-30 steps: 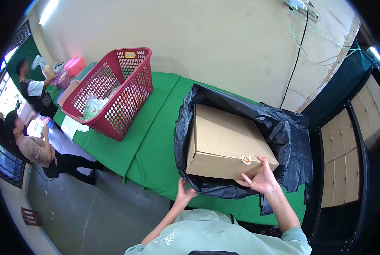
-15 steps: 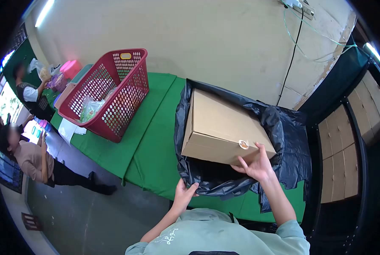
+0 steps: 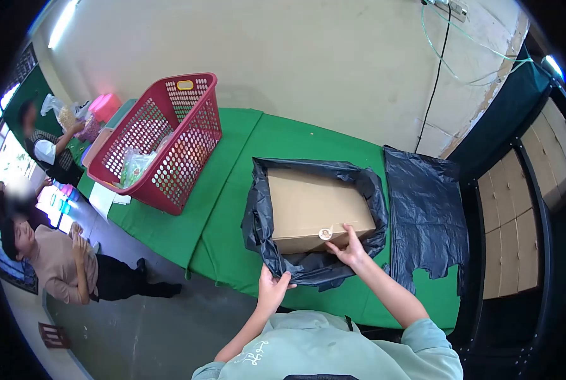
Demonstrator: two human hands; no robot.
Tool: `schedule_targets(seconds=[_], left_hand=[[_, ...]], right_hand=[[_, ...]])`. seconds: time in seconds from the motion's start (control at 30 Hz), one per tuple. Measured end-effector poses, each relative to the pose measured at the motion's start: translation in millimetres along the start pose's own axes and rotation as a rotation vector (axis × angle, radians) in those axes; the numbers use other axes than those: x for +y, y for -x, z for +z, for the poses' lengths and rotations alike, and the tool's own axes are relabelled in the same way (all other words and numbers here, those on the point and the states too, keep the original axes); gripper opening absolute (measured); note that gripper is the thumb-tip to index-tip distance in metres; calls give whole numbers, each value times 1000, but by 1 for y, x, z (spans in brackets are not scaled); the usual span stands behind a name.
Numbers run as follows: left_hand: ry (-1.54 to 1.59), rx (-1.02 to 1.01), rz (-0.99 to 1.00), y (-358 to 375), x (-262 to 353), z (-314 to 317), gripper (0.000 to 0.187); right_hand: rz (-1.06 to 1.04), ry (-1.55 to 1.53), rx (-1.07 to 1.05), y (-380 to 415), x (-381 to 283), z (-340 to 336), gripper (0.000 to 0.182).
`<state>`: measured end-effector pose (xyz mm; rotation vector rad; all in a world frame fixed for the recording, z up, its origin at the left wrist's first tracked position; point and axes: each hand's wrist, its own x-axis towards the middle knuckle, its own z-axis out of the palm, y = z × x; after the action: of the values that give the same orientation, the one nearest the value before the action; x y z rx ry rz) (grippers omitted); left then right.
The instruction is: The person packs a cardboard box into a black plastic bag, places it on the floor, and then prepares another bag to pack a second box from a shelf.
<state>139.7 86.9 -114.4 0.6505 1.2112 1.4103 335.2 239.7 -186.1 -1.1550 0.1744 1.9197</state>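
Observation:
A brown cardboard box (image 3: 318,199) with a round sticker (image 3: 325,234) on its front edge sits inside a black plastic bag (image 3: 255,212), whose rim stands open around it. My left hand (image 3: 272,289) pinches the bag's rim at the near left side, with the thumb on the outside. With the thumb on top and the fingers against the front face, my right hand (image 3: 351,248) grips the box at its near right edge. Some of the right fingertips are hidden by the box and bag.
A flat black bag (image 3: 424,212) lies right of the box on the green-covered table (image 3: 223,190). At the left stands a red perforated basket (image 3: 163,142) holding plastic packets. Stacked cartons (image 3: 511,221) fill a rack at the right. Two people (image 3: 68,263) are at the left.
The box has sunk lower into the bag and lies flatter. Box, bag and my right hand have shifted left, leaving the flat black bag uncovered. My left hand keeps its hold on the rim.

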Motion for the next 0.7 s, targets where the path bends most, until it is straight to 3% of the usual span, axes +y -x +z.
schedule_targets(seconds=[0.07, 0.17, 0.27, 0.3, 0.33, 0.37, 0.4, 0.43, 0.47, 0.5, 0.53, 0.6, 0.67, 0.7], left_hand=[[-16, 15, -21, -2, -11, -5, 42], [-21, 42, -52, -5, -25, -15, 37], [-96, 67, -102, -4, -28, -31, 34], [-112, 110, -97, -3, -22, -36, 34], [-203, 221, -119, -4, -24, -46, 42], [-187, 279, -80, -6, -21, -56, 48], [-174, 334, -39, -10, -16, -65, 54], [-156, 328, -41, -16, -5, -69, 59], [-138, 322, -44, -24, 6, -71, 64], [-87, 246, -59, -36, 11, -71, 70], [-38, 227, -134, -51, 9, -71, 71], [57, 188, -275, -85, -1, -73, 74], [-40, 87, -314, -107, -7, -78, 65], [-87, 37, -336, -112, 0, -74, 61]], right_hand=[[-67, 90, -42, -7, 9, -4, 67], [49, 355, -3, -35, 12, -24, 50], [50, 987, -326, 24, -7, 1, 45], [-232, 1072, -299, 58, -17, 21, 25], [-602, 1202, -177, 64, -31, 25, 18], [-1147, 1366, -118, 55, -57, 17, 26], [-1281, 1279, 51, 83, -74, 34, 33], [-1555, 1446, 286, 72, -101, 23, 45], [-1527, 1478, 418, 61, -120, 13, 63], [-1226, 1422, 449, 38, -142, -3, 80], [-689, 1105, 237, 34, -155, -6, 92], [-274, 804, 166, 6, -170, -24, 102], [-177, 859, 110, -23, -170, -35, 84], [-22, 594, -207, -21, -168, -31, 50]])
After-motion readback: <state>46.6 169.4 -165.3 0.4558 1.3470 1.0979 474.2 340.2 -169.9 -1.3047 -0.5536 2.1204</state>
